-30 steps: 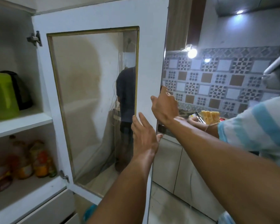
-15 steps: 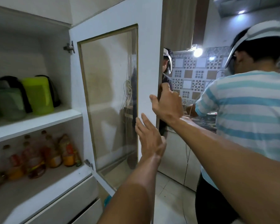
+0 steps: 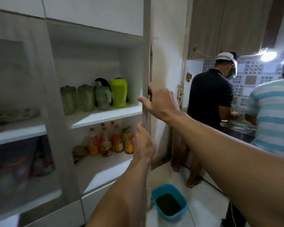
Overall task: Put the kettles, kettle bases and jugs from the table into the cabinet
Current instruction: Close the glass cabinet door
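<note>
Both hands close the white glass-panelled cabinet door [image 3: 146, 63]: right hand [image 3: 161, 102] curled around its edge, left hand [image 3: 143, 145] flat (jugs shelved); next, push shut.

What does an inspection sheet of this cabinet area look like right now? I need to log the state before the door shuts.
Surface: white upper shelf inside the open cabinet, loaded.
Job's things: bright green jug and pale green jugs stand in a row on that shelf; a dark-handled one among them.
Clutter: bottles on the lower shelf; blue tub on the floor.
Grippers: left hand and right hand both on the cabinet door edge.
Cables: thin cord by the tub.
Surroundings: two people at the counter, lamp lit.
</note>
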Demonstrator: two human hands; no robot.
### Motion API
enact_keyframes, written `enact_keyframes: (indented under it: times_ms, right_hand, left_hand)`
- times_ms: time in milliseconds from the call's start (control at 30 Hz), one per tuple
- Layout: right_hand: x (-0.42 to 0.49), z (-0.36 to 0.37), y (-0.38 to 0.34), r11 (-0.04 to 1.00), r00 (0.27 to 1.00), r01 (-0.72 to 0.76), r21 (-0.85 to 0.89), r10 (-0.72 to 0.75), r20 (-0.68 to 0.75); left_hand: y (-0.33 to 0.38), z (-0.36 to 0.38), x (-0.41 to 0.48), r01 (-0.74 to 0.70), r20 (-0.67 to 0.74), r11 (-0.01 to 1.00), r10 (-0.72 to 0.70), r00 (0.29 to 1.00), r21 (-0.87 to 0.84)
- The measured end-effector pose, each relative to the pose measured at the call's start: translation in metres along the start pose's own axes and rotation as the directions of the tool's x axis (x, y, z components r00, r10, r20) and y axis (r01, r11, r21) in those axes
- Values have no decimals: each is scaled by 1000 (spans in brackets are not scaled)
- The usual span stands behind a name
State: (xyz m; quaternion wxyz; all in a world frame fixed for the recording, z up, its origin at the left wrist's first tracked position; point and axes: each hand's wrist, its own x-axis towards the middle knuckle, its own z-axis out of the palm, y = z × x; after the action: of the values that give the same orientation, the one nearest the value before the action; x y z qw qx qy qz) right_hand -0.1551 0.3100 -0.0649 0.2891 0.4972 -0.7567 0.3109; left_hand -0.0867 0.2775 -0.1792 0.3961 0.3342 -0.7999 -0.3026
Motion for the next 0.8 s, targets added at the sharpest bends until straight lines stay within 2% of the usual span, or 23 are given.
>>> enact_keyframes:
  times_ms: [100,200,367,500,633,800]
  right_hand:
    - [22,27,-47,989,988,145,20,-146,44]
    - [45,54,-87,958,957,286,-27,-283,67]
    - [92,106,-121,946,935,320,56,-325,141]
    - [129,154,-127,895,877,441,-62,-415,242]
    - [159,210,-149,876,876,470,-112,-446,183]
    - [199,259,-162,836,841,535,-125,-513,171]
  left_hand:
    - [-34,-44,24,137,-51,988,-134,990,69]
    - [-64,-77,50,204,-72,971,-196,978,123]
    - [-110,-105,95,253,-94,961,-244,965,108]
    - [-148,-122,144,329,-133,943,-320,938,47]
    - [-182,-135,192,442,-199,895,-424,883,54]
    - [-204,-151,241,492,-226,854,-452,863,169]
